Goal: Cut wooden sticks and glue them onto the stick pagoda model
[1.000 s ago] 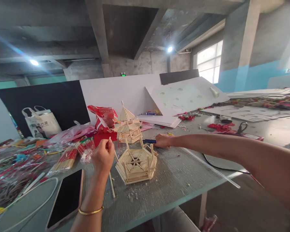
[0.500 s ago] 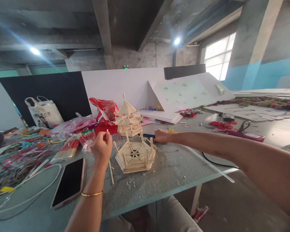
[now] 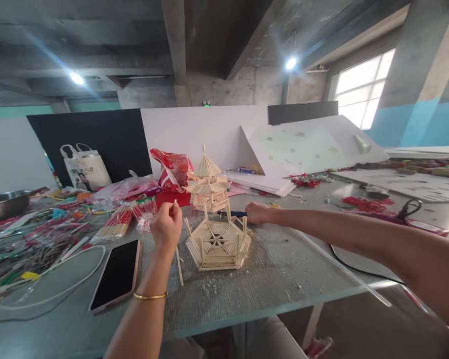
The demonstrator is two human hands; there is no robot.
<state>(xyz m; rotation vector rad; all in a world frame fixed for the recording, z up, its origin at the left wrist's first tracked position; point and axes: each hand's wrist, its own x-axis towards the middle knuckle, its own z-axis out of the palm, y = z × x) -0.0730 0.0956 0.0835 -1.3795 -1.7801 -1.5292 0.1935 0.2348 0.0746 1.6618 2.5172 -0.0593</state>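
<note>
The left hand (image 3: 167,227) pinches 1 short wooden stick (image 3: 174,205) upright, just left of the hexagonal stick frame (image 3: 218,243) on the table (image 3: 269,279). The right hand (image 3: 257,213) rests closed on a blue tool (image 3: 230,213) behind the frame. The step looks like fitting a stick; placing it calls for a steady, precise approach. The phone (image 3: 116,274) and finished pagoda (image 3: 208,184) crowd left and rear; bare table lies right, its edge near.

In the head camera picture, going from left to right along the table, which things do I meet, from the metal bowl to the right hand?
metal bowl → bundle of red-tipped sticks → phone → left hand pinching a small stick → hexagonal stick model → right hand on a dark blue pen
</note>
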